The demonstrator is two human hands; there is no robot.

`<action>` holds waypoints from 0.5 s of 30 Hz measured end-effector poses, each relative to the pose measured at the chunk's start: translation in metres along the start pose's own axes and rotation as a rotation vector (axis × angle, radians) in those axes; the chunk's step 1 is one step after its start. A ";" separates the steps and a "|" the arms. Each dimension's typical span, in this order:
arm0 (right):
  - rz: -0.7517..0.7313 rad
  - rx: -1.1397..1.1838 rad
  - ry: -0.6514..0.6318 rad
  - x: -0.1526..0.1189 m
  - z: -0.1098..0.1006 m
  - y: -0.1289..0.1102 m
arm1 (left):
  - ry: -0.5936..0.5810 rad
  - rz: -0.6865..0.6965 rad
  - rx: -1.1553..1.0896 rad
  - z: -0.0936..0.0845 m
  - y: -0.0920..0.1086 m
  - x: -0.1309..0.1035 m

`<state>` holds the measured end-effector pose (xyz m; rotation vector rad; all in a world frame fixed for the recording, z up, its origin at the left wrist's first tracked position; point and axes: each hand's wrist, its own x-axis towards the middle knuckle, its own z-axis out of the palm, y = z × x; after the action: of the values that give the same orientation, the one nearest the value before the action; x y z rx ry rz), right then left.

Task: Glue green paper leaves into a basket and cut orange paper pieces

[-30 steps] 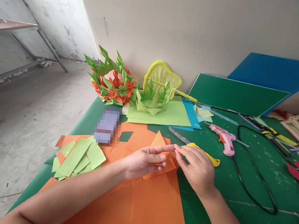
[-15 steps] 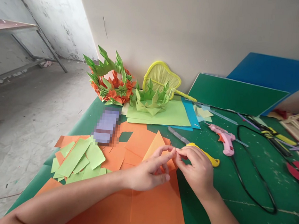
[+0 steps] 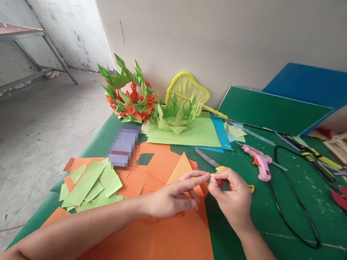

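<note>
My left hand (image 3: 175, 197) hovers above a large orange paper sheet (image 3: 181, 244), its index finger stretched out and the other fingers loosely bent. At that fingertip, my right hand (image 3: 233, 196) pinches thumb and forefinger together; anything between them is too small to make out. A folded orange paper piece (image 3: 179, 169) with a pointed top shows behind my left hand. Partly covered by my right hand is a cutter knife (image 3: 206, 156) with a grey blade and yellow handle.
Green paper scraps (image 3: 86, 183) and a blurred-out phone-like object (image 3: 124, 146) lie left. Behind stand a green paper crown (image 3: 176, 120), a green-orange paper piece (image 3: 130, 98) and a yellow fan (image 3: 187, 88). A pink glue gun (image 3: 261, 164) with a looping black cord lies right.
Both hands have shifted slightly right, with the fingertips still meeting. My left index finger is straighter now. The papers and tools have stayed in place.
</note>
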<state>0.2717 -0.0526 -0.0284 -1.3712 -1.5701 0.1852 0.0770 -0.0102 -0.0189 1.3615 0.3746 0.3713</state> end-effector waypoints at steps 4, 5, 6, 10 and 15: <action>0.157 0.145 0.028 0.001 -0.003 0.010 | -0.010 -0.088 -0.263 -0.006 0.001 0.003; 0.192 0.179 0.038 0.001 -0.004 0.013 | -0.005 -0.102 -0.324 -0.007 0.003 0.003; 0.227 0.216 0.040 0.002 -0.006 0.017 | 0.007 -0.111 -0.383 -0.007 0.004 0.003; 0.322 0.444 -0.033 0.008 -0.011 0.025 | 0.091 -0.094 -0.548 -0.009 0.009 0.005; 0.335 0.700 -0.132 0.017 -0.023 0.016 | 0.297 -0.062 -0.470 -0.014 0.010 0.010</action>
<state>0.3013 -0.0438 -0.0186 -1.0519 -1.1890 0.9511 0.0786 0.0080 -0.0118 0.8339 0.5357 0.5728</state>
